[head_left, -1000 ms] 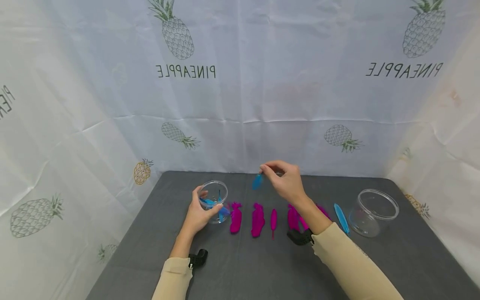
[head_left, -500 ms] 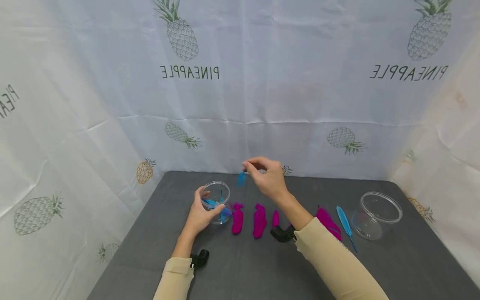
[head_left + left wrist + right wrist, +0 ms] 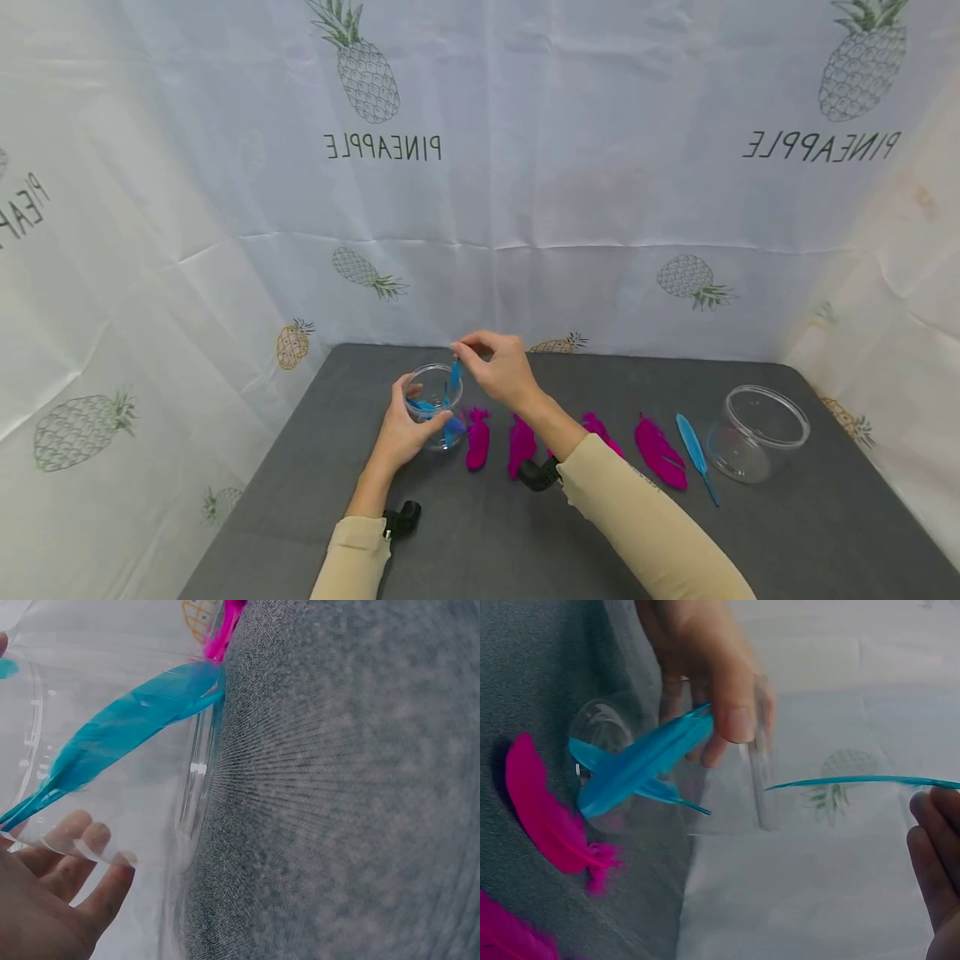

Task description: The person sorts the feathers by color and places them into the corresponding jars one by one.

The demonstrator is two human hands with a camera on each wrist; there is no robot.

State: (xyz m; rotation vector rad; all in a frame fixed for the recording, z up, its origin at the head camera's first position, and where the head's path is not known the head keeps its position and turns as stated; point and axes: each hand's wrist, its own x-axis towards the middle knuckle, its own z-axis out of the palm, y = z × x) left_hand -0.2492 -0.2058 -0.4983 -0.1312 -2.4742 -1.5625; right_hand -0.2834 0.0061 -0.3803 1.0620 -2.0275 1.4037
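Note:
My left hand (image 3: 405,429) grips a clear plastic jar (image 3: 437,385) by its side, fingers and thumb round the wall. Several blue feathers (image 3: 649,761) lie crossed inside it; the left wrist view shows a blue feather (image 3: 124,727) through the clear wall. Over the jar's mouth, my right hand (image 3: 498,368) pinches another blue feather (image 3: 456,373) by its end, tip pointing down at the opening. The right wrist view shows that feather's tip (image 3: 802,783) close to the rim. Right of the jar a magenta feather (image 3: 477,439) lies on the dark table.
More magenta feathers lie in a row, one (image 3: 660,452) toward the right and others partly behind my right arm. Beyond them are a single blue feather (image 3: 696,454) and a second clear jar (image 3: 757,433). A pineapple-print curtain (image 3: 525,183) hangs behind the table (image 3: 480,533).
My right hand has moved left with the pinched blue feather, from above the magenta feathers to over the jar's mouth. The left hand has kept its grip on the jar.

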